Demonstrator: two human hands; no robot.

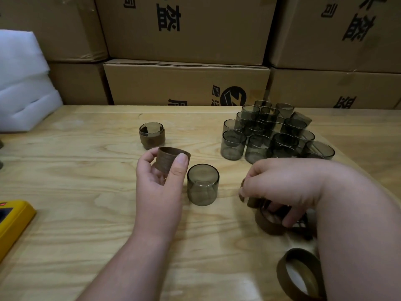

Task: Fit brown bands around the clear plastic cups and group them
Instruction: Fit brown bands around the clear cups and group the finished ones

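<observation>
A: What do we see from the head camera?

B: We see our left hand (160, 181) holding a brown band (171, 158). The thumb and fingers curl round it, and the band sits up at the fingertips, lifted off the wooden table (86, 170).

A: And the cup?

B: One clear cup (203, 184) stands on the table just right of that hand. It is apart from the band, with nothing round it and nothing in it that we can see.

A: What about our right hand (282, 187)?

B: It is down on the right, fingers curled into a heap of brown bands (269, 222), pinching one. Another loose band (300, 276) lies nearer to us.

A: Any cup done?

B: Yes, one banded cup (152, 135) stands farther off, past the left hand. A bunch of bare cups (275, 133) sits far right, in front of cardboard boxes (186, 83).
</observation>
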